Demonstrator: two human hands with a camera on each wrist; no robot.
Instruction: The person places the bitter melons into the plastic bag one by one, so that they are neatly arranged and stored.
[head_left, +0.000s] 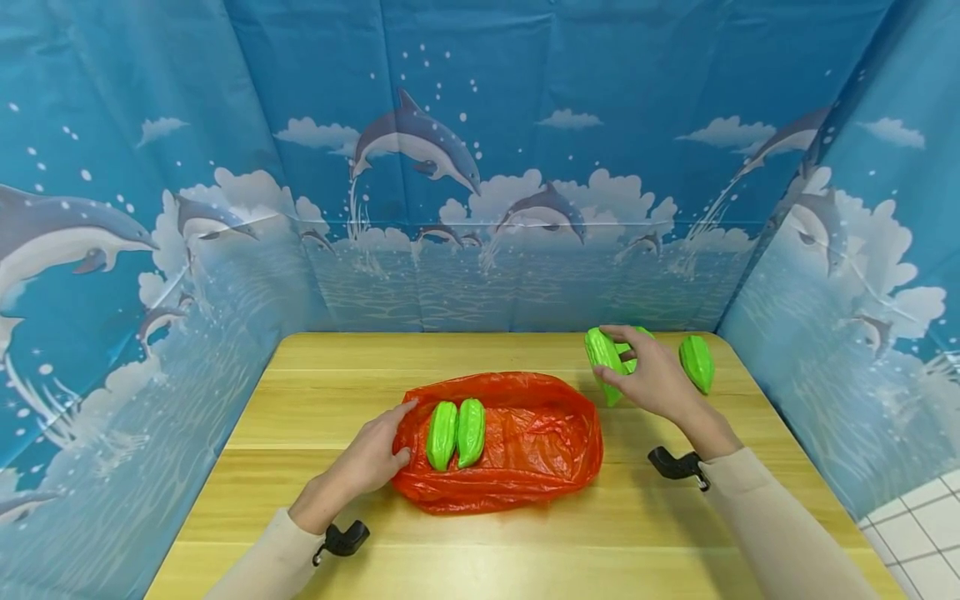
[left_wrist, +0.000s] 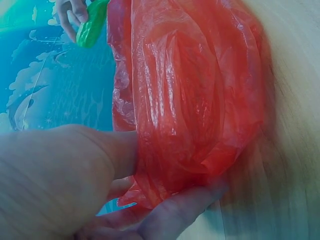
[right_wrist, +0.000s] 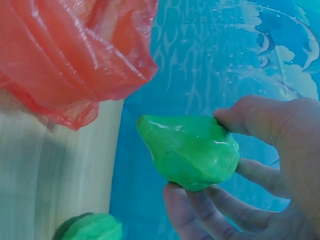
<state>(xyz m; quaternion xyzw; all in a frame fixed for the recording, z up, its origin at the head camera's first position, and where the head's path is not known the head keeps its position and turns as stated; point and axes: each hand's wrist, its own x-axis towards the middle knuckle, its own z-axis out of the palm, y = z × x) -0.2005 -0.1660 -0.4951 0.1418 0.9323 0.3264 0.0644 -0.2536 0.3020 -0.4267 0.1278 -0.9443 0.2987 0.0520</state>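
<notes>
A blue curtain (head_left: 480, 275) printed with leaping dolphins, clouds and water surrounds a wood-grain table (head_left: 322, 367) on its far, left and right sides, and white floor tiles (head_left: 926, 521) show beyond the right edge. A red plastic bag (head_left: 495, 493) lies opened out wide in the middle of the table, its long side running roughly along the far edge. Inside it, toward the end nearer the table's left edge, two green star-fruit-like pieces (head_left: 456, 433) lie side by side.

The left hand (head_left: 371, 450) is at the bag's left end, pinching the plastic: in the left wrist view its thumb passes behind the red film while other fingers lie against the outside.

The right hand (head_left: 652, 375) is near the far edge, toward the far right corner, pinching a held green piece (head_left: 604, 360) between thumb and fingers. That piece is near the bag's right end but apart from it, and its narrow end points toward the near edge. More green shows behind these fingers, mostly hidden. Another piece, the corner fruit (head_left: 697, 364), lies just beside the far right corner. Both arms wear beige sleeves (head_left: 772, 517), with a black mount (head_left: 673, 463) at each wrist.
</notes>
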